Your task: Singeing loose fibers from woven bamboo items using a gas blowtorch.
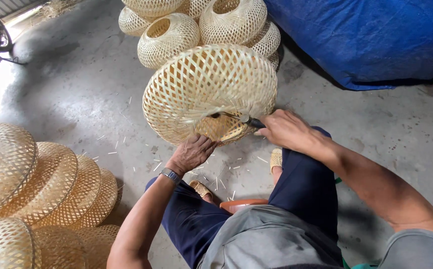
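Bamboo basket [209,92], tilted on floor [87,99]: left hand [191,153] fingers curled on lower rim; right hand [286,130] gripping knife [241,118] against rim.

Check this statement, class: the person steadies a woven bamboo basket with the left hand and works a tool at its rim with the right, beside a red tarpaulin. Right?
Not quite. The head view shows a blue tarpaulin, not red. Otherwise right: the left hand steadies the woven bamboo basket while the right hand works the tool at its rim.
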